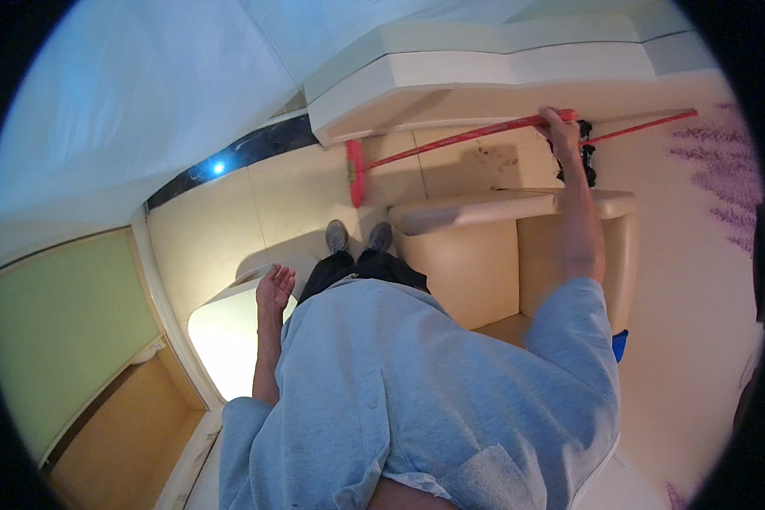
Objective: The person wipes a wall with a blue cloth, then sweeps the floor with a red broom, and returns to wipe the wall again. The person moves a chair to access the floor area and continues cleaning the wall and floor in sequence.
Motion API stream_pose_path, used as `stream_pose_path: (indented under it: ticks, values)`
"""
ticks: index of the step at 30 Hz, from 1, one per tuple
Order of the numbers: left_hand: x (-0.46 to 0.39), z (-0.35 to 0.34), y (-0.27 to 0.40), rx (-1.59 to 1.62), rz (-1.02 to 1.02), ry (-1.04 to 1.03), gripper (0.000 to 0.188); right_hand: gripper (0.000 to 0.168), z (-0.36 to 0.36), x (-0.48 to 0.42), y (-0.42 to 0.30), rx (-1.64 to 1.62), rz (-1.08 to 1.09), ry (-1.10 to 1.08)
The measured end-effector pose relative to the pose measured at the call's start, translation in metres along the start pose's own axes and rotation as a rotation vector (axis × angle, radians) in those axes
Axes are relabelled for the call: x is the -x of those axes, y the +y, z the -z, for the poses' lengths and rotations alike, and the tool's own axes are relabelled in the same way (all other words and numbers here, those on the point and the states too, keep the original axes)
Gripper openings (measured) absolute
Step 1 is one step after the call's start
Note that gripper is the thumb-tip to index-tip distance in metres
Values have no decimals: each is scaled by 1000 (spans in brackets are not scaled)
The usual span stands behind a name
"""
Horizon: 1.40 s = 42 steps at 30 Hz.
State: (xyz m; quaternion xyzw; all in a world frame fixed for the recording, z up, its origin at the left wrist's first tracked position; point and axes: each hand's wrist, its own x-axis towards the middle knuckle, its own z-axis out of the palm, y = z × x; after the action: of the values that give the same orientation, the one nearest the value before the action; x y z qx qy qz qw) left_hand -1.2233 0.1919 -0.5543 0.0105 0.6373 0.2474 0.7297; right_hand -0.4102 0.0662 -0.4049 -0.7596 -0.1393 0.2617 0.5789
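Note:
My right hand is closed around the upper end of the red handle of a broom. The handle slants down to the left, and the red broom head rests on the tiled floor beyond my shoes. My left hand hangs at my side with nothing in it, fingers loosely curled and a little apart. It is over the edge of a low white table. Behind my right hand, partly hidden, is a black object close to a second red pole.
A beige padded sofa stands close on my right, its armrest near the broom. Ahead runs a white ledge. A dark floor strip shows a blue light. Purple plant prints mark the right wall. A pale green panel is at left.

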Motion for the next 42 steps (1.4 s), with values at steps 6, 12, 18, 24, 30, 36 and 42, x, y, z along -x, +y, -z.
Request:
stream_pose_path:
  ticks: [6,12,18,24,30,36,42]
  values:
    - [-8,-44,17,-118,-15,-70,23,24,124,9,-35,108,175,134]
    - [-31,-112,39,-268,13,-118,24,31,145,40,-65,296,164,230]
    - [-84,-208,65,-497,68,-255,36,30,89,90,-127,415,222,162]
    - [-136,-362,99,-709,193,-471,40,29,9,64,-157,492,124,197]
    - [-164,-480,153,-815,220,-562,38,26,-35,17,-180,503,-38,137]
    - [-185,-544,165,-914,287,-601,37,28,-32,18,-172,387,-298,225]
    - [-191,-562,133,-1000,375,-605,33,24,15,27,-154,450,-343,464]
